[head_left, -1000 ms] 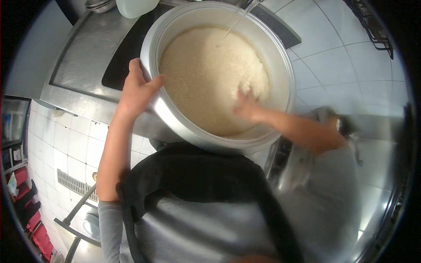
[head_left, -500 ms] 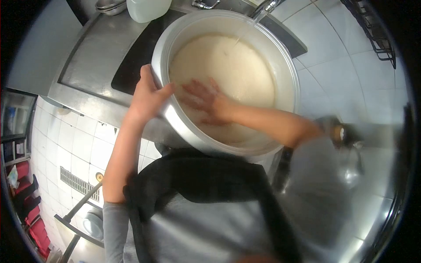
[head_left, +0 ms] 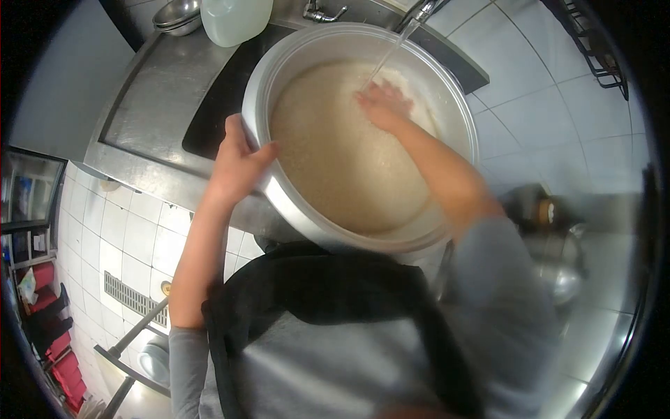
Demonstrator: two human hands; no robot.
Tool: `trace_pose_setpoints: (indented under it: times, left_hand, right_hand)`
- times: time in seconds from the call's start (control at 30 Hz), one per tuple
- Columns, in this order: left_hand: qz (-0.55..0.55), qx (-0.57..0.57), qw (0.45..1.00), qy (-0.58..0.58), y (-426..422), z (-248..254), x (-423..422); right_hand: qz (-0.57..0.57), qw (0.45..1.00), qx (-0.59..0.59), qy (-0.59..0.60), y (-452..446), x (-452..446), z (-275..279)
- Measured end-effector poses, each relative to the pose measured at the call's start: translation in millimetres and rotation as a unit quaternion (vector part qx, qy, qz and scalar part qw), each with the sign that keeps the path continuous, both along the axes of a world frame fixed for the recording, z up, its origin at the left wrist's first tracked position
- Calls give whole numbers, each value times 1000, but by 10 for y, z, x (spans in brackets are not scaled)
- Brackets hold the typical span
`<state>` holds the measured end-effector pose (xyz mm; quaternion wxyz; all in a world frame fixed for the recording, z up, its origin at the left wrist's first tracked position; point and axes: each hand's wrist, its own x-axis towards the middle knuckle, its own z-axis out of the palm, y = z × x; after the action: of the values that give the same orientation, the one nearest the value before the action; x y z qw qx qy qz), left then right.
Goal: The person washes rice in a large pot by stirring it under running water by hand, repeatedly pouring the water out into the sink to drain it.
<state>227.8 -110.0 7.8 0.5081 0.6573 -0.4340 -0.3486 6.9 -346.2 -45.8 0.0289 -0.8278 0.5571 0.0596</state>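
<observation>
A big round metal pot point(head_left: 293, 209) tilts toward me over the sink, with cloudy water and pale grains point(head_left: 328, 146) inside. My left hand point(head_left: 241, 159) grips the pot's left rim, its thumb over the edge. Inside the pot, near the far right wall, my right hand point(head_left: 386, 105) has its fingers spread at the water's surface, partly under it. A thin stream of water falls beside those fingers from the faucet point(head_left: 421, 12).
On the steel counter point(head_left: 150, 112) at the upper left stand metal bowls point(head_left: 178, 15) and a translucent plastic jug point(head_left: 236, 19). A black wire rack point(head_left: 593, 52) hangs at the upper right. A metal vessel point(head_left: 558, 269) is at the right.
My right hand has swept through the water, first to the left side of the pot, then up to the far right. My left hand has kept its hold on the rim.
</observation>
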Motion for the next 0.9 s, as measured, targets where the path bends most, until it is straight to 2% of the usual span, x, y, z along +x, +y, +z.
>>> trace_pose_setpoints:
  times: [0.07,0.13,0.2,0.23,0.3,0.33,0.4,0.5,0.57,0.63,0.67,0.7,0.77,0.83,0.9]
  left_hand:
    - [-2,-7,1000,-10,-3,-59,23]
    - [-1,-9,1000,-15,6,-30,15]
    - [0,-9,1000,-15,4,-28,15]
    - [0,-9,1000,-14,0,-37,17]
    - [1,-4,1000,-12,-8,-52,22]
    - [2,2,1000,-11,-9,-57,23]
    - [0,6,1000,1,-9,-45,22]
    - [-3,8,1000,9,6,25,-3]
    - [9,10,1000,-19,9,68,-25]
    - [7,16,999,-46,13,21,28]
    - [7,18,998,-60,-1,-42,48]
    - [10,-11,997,-73,-35,-174,69]
    - [14,36,994,-106,21,69,13]
    - [20,75,989,-128,33,143,12]
    - [21,89,987,-129,-16,240,17]
  right_hand:
    - [-75,995,58,1,92,-331,103]
    - [-77,992,90,-31,221,-737,27]
    - [42,986,151,64,411,-1083,-44]
    - [10,985,163,56,567,-1184,-196]
    - [-14,973,226,47,1100,-1127,-34]
    - [-6,960,277,45,1440,-813,387]
    - [178,897,401,48,1684,-401,927]
    - [162,799,560,-147,1410,23,1013]
    - [139,786,552,-241,824,265,850]
    - [90,828,431,-346,107,413,667]
    - [-16,757,456,-468,-311,411,516]
    - [-118,660,470,-574,-639,363,435]
    - [-207,525,412,-716,-896,384,523]
    - [-117,455,510,-721,-908,336,811]
    - [-11,491,560,-667,-746,265,1068]
